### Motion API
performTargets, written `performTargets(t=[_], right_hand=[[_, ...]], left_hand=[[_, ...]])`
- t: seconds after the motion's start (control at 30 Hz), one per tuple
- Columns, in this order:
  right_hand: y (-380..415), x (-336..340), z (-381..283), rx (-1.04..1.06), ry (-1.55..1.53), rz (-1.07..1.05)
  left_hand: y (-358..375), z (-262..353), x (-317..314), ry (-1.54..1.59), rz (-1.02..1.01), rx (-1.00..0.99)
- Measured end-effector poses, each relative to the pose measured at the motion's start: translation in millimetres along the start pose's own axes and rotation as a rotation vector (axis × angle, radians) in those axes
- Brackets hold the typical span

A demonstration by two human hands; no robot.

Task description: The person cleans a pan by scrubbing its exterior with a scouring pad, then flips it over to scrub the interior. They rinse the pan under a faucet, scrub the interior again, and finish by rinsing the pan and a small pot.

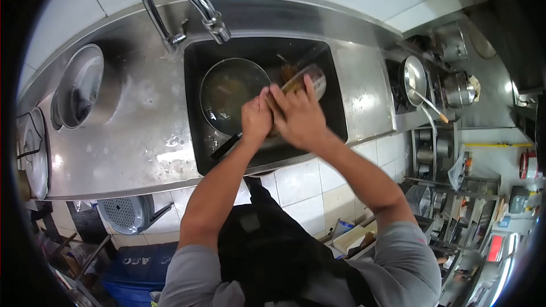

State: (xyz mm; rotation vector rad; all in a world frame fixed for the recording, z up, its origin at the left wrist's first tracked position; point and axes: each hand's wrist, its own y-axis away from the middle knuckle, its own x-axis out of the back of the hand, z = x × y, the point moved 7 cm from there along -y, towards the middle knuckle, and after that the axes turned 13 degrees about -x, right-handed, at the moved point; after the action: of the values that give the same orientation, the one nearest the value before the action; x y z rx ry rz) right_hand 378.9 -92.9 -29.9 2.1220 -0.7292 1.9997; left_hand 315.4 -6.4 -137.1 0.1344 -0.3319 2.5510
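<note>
Over the sink (335, 88), below the curved tap (187, 0), both hands work on a clear glass jar (304, 79) that lies tilted on its side above the basin. The right hand (298, 116) is clamped around the jar's body from above, and the left hand (256, 118), just beside it and touching it, has its fingers curled shut against the jar's near end; what they press there I cannot tell. Left of the jar, inside the sink, sits a dark pan (230, 94) holding murky water, its handle pointing toward the person. Judging by this, the jar is being scrubbed; the next move likely calls for turning it under the tap to rinse, with a firm grip on wet glass.
</note>
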Motion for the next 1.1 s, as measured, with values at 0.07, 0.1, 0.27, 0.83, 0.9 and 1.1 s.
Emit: performTargets(t=[0.07, 0.1, 0.27, 0.83, 0.9, 1.1], right_hand=[[-25, -8, 36, -0.229, -0.199, -0.099], [-43, -1, 65, -0.477, -0.293, -0.127], [-6, -6, 25, -0.067, -0.011, 0.095], [-53, -60, 124, -0.481, -0.326, -0.150], [-67, -86, 179, -0.797, -0.552, -0.304], [-47, -61, 123, -0.810, -0.617, -0.446]], left_hand=[[10, 0, -6, 0.061, -0.030, 0.064], [8, 4, -10, 0.021, -0.023, 0.044], [6, 6, 1, 0.060, -0.014, 0.172], [9, -7, -9, 0.065, 0.015, 0.118], [8, -3, -10, 0.020, 0.024, 0.080], [8, -19, 3, 0.046, 0.071, 0.150]])
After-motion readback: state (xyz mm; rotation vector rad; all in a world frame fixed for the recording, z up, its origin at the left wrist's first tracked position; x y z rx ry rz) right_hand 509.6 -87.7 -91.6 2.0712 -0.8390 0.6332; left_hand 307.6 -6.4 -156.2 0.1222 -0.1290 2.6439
